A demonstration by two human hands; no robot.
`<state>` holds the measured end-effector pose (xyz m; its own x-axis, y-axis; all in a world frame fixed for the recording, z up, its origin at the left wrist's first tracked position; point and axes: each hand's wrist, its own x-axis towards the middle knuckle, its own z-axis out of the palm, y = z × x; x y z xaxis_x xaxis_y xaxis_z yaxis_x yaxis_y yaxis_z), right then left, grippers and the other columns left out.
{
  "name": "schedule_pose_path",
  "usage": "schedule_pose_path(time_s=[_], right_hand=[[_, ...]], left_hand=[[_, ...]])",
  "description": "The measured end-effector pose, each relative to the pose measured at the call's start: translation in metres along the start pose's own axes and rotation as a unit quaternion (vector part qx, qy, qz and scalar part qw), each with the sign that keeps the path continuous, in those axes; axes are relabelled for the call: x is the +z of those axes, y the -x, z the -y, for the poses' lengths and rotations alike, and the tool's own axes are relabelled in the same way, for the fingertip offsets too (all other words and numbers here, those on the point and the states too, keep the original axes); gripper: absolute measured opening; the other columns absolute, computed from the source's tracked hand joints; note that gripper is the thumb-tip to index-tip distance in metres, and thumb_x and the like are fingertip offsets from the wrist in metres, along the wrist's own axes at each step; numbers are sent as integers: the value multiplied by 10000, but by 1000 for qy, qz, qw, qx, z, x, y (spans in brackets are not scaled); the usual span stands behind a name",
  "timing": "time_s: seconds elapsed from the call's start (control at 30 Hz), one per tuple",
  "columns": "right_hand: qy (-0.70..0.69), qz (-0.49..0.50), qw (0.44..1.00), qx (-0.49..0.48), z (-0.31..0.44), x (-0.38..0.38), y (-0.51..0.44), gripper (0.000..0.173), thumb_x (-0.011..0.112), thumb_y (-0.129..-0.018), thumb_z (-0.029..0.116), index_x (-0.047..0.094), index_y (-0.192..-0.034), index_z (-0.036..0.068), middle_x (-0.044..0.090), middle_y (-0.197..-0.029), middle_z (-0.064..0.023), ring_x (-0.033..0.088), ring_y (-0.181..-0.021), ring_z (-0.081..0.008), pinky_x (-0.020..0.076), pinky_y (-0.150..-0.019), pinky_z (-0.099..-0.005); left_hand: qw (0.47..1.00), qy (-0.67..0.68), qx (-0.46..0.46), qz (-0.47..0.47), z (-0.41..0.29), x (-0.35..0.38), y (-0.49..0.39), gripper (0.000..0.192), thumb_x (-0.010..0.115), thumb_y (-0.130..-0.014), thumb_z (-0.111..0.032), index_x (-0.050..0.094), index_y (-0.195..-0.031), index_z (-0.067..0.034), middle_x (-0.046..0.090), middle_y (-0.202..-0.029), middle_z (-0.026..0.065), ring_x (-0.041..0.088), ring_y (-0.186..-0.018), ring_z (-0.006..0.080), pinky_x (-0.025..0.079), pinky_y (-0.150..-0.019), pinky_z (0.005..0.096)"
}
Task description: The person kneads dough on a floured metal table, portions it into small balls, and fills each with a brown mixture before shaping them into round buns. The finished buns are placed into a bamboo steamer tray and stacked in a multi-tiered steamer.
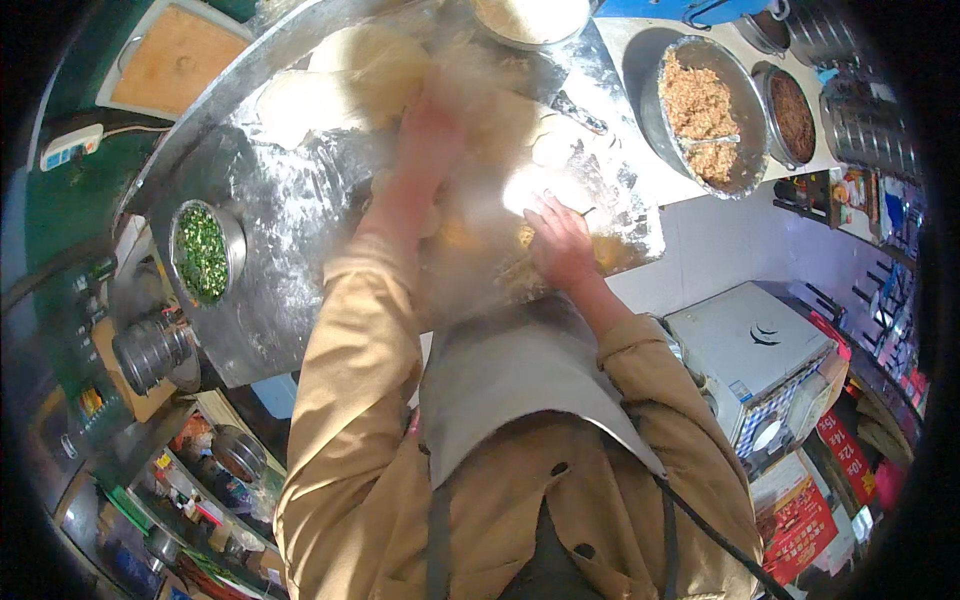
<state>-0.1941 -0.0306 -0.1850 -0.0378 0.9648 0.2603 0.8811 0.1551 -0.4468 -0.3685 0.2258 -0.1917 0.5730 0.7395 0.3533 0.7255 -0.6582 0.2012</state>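
A floured metal work surface lies before me under strong light and a blurred haze. My left hand reaches to its far middle, beside large pale pieces of dough; blur hides its fingers and whether they hold anything. My right hand rests with its fingertips on a brightly lit, pale round piece, probably dough. Another pale piece lies beyond it. A round pan of flour stands at the far edge.
On the left stands a metal bowl of chopped greens. To the right are a large metal bowl of minced filling and a smaller bowl of dark food. A power strip and an orange-brown board lie at the upper left.
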Motion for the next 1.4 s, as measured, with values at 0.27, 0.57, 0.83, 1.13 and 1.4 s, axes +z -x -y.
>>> schedule_pose_path(time_s=[0.27,0.57,0.83,1.13,1.4], right_hand=[[-9,47,999,13,6,-17,1,421,588,-814,80,653,-1230,103,570,-1445,-112,513,-1366,-316,433,-1030,-490],[24,51,998,-5,6,-5,12,437,591,-851,110,620,-1285,62,548,-1467,-142,490,-1383,-334,403,-1091,-514],[90,120,989,-16,25,40,-54,596,602,-908,244,484,-1461,55,439,-1543,-173,383,-1449,-367,291,-1201,-503],[80,126,988,-49,39,-3,-11,558,539,-918,254,513,-1436,49,402,-1571,-166,340,-1471,-355,262,-1214,-505],[136,163,977,-33,42,10,-31,627,593,-896,192,463,-1500,86,423,-1576,-128,360,-1480,-296,333,-1190,-460]], left_hand=[[971,149,-22,187,-62,-22,109,360,710,-818,-217,657,-1136,-57,570,-1253,186,531,-1187,409,433,-1025,530],[973,175,-78,131,-123,-45,118,513,717,-850,-278,624,-1293,-34,518,-1427,201,476,-1320,397,391,-1118,501],[982,186,-9,13,-118,-82,171,168,665,-854,-164,692,-997,-82,680,-986,132,656,-956,320,527,-833,433],[924,299,-215,104,-110,-109,176,250,693,-855,-194,704,-1065,-60,694,-991,178,665,-968,353,530,-833,418],[933,275,-106,205,-91,-114,159,307,714,-840,-188,688,-1108,-40,719,-935,186,706,-908,321,547,-786,402]])
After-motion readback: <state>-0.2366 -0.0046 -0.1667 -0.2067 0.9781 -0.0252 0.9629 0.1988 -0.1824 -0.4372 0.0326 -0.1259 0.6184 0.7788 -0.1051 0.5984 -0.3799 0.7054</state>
